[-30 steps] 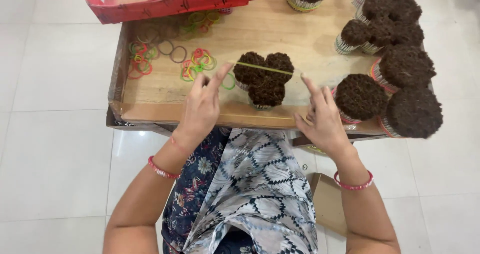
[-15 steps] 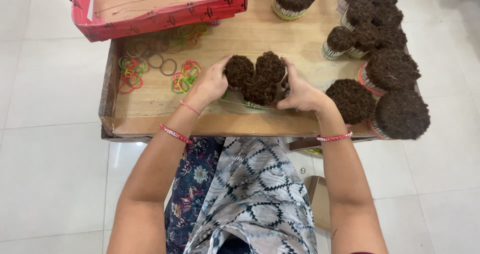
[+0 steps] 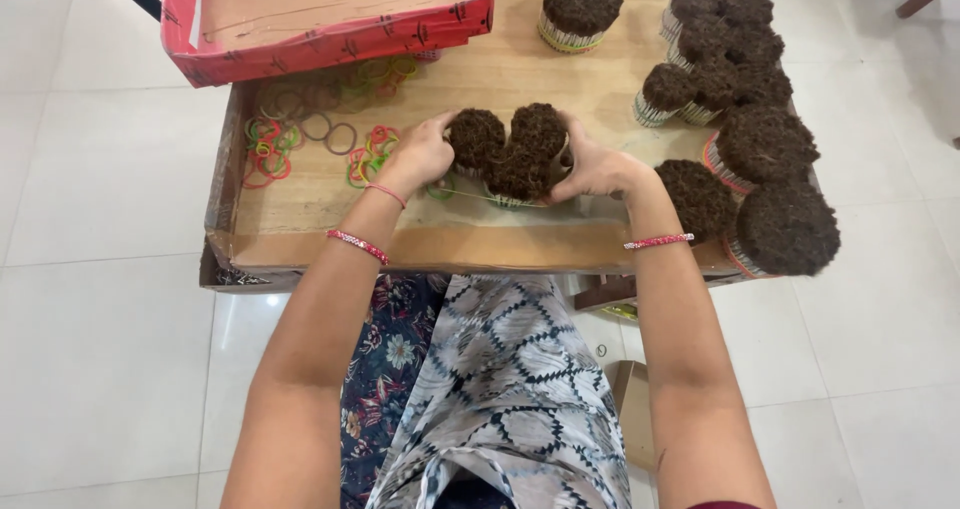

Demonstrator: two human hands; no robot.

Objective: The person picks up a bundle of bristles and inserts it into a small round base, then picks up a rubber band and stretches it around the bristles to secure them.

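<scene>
Rubber band (image 3: 480, 197) went on, so we clamped left hand (image 3: 422, 157), right hand (image 3: 597, 169) fingers round brown-topped bundles (image 3: 512, 149), snugging band

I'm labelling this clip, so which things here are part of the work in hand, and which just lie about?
In hand:
- left hand and right hand, both pressed around the cluster of small brown-topped bundles
- stretched rubber band

Lying about:
- loose coloured rubber bands
- red tray
- other tied bundles
- wooden board
</scene>
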